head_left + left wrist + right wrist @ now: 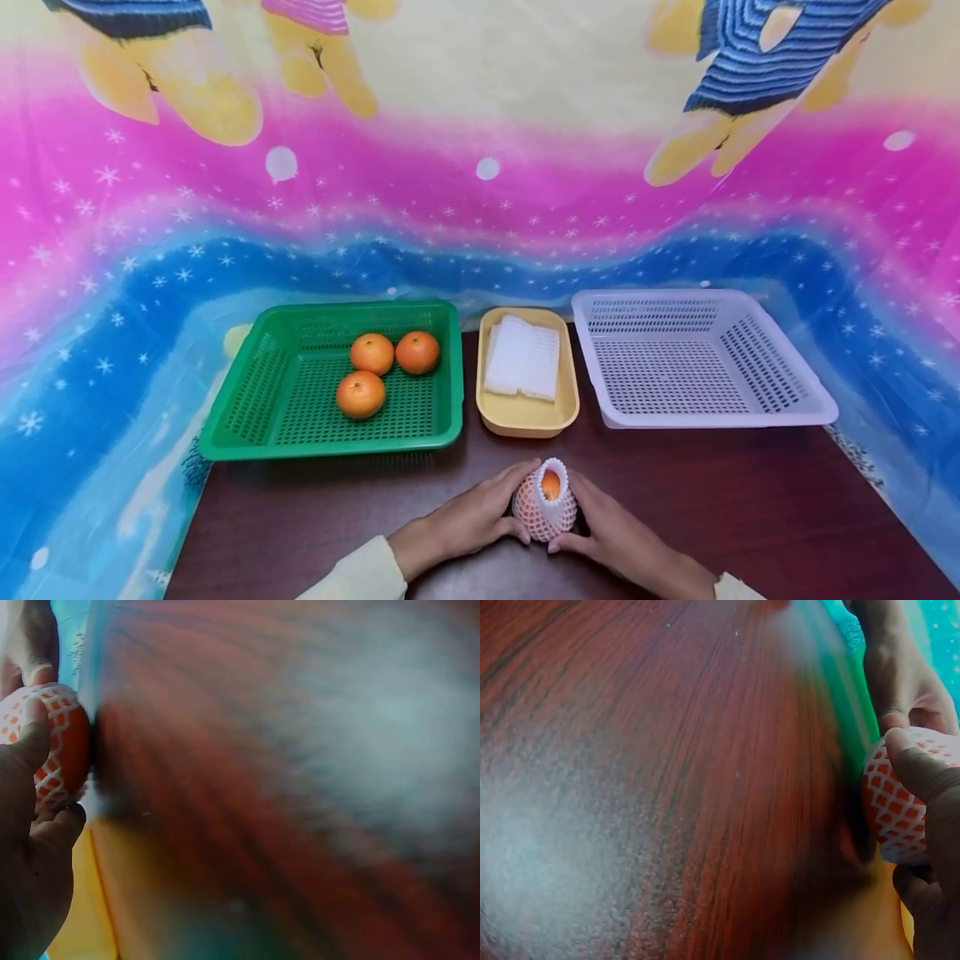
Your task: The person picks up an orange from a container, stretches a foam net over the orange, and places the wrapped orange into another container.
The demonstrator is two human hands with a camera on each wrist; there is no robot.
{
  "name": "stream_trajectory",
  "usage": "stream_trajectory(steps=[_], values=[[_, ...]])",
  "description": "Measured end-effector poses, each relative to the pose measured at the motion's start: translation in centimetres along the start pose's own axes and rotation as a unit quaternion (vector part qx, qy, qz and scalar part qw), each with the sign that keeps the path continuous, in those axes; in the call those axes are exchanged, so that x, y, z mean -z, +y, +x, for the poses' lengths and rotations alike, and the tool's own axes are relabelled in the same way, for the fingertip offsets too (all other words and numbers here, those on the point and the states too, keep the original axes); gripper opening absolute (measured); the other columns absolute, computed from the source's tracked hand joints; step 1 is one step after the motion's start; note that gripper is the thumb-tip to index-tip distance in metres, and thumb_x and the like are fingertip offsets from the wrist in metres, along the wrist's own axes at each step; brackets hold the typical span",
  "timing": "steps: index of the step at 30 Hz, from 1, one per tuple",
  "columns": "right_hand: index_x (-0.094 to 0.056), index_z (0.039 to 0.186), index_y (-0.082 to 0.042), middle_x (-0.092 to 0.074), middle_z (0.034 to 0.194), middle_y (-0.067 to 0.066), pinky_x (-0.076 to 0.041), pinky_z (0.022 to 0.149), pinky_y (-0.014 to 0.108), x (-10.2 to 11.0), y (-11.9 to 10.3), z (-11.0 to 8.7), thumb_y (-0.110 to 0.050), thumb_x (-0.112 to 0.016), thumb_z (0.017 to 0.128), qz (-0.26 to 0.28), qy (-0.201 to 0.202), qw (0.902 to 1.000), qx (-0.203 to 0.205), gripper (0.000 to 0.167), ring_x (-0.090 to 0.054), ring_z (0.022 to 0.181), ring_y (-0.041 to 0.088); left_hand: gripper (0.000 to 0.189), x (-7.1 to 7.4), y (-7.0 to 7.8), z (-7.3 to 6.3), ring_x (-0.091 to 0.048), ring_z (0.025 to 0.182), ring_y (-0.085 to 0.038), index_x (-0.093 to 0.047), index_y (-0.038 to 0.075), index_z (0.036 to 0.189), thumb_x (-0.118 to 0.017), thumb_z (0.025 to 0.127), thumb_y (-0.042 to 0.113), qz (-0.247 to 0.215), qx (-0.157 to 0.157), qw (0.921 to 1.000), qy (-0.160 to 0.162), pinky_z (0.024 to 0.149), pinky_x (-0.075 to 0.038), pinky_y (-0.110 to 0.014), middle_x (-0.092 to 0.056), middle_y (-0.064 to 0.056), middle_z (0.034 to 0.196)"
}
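An orange (pixel 551 485) sits in a white foam net sleeve (pixel 538 523) near the front middle of the table. My left hand (pixel 468 510) holds it from the left, thumb low in front and fingers round the far side. From the right, my right hand (pixel 626 533) grips it the same way. The sleeve's rim stands up around the top, with orange peel showing in its opening. In the left wrist view, bare peel (pixel 77 750) shows beside the mesh. The right wrist view has the right thumb (pixel 911 754) pressing on the net.
Three oranges, one of them the front orange (pixel 361 395), lie in a green basket (pixel 330 448) at the left. A yellow tray (pixel 525 423) in the middle holds flat white foam nets (pixel 522 357). At the right stands a white basket (pixel 712 417). A patterned cloth (pixel 487 225) hangs behind.
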State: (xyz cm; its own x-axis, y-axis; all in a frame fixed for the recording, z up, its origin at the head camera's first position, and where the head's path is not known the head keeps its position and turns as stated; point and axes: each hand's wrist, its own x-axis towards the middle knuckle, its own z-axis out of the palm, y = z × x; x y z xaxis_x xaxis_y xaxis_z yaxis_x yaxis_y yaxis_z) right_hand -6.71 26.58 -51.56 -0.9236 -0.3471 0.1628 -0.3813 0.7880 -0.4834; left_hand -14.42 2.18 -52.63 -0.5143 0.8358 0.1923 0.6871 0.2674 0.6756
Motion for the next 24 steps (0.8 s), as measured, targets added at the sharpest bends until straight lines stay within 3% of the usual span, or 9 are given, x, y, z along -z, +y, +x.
stream_trajectory(steps=[4,10,13,16,24], values=[[-0.041,0.155,-0.01,-0.054,0.15,0.005,-0.049,0.112,0.03,0.2,0.0,0.1,-0.052,-0.082,0.077,0.005,-0.003,1.0,0.001,0.098,-0.055,0.136,0.022,0.099,0.1,0.0,0.0,-0.044,0.148,-0.024,-0.023,0.003,0.161,-0.079,0.085,0.034,0.018,-0.004,0.9998,-0.008,0.121,-0.04,-0.036,-0.04,-0.016,0.161],[-0.034,0.159,-0.007,-0.045,0.158,0.008,-0.024,0.117,0.008,0.8,0.1,0.1,-0.046,-0.087,0.074,0.064,0.014,0.9978,0.012,0.108,-0.047,0.142,0.026,0.098,1.2,1.1,0.4,-0.042,0.149,-0.024,-0.023,0.005,0.162,-0.075,0.089,0.044,0.013,0.02,0.9995,-0.02,0.122,-0.039,-0.038,-0.037,-0.014,0.163],[-0.038,0.157,-0.01,-0.049,0.152,0.002,-0.025,0.115,0.004,0.8,0.0,0.2,-0.045,-0.084,0.079,0.067,0.03,0.9966,0.038,0.097,-0.051,0.137,0.02,0.088,1.4,1.6,0.5,-0.043,0.148,-0.021,-0.025,0.008,0.162,-0.07,0.094,0.042,0.003,0.026,0.9995,-0.019,0.122,-0.04,-0.037,-0.039,-0.011,0.163],[-0.042,0.154,-0.014,-0.053,0.146,-0.003,-0.029,0.115,0.005,0.6,0.0,0.2,-0.045,-0.082,0.081,0.054,0.043,0.9959,0.058,0.089,-0.055,0.132,0.015,0.081,1.3,1.6,0.6,-0.044,0.148,-0.02,-0.029,0.009,0.161,-0.07,0.096,0.035,0.012,0.012,0.9997,-0.017,0.121,-0.04,-0.036,-0.041,-0.009,0.162],[-0.047,0.149,-0.011,-0.056,0.143,-0.002,-0.037,0.112,0.01,-0.1,0.3,0.2,-0.041,-0.09,0.072,0.028,0.043,0.9979,0.04,0.094,-0.057,0.13,0.014,0.091,0.4,0.5,0.4,-0.048,0.144,-0.019,-0.03,0.005,0.159,-0.08,0.088,0.032,0.02,-0.005,0.9998,-0.005,0.119,-0.043,-0.034,-0.044,-0.009,0.159]])
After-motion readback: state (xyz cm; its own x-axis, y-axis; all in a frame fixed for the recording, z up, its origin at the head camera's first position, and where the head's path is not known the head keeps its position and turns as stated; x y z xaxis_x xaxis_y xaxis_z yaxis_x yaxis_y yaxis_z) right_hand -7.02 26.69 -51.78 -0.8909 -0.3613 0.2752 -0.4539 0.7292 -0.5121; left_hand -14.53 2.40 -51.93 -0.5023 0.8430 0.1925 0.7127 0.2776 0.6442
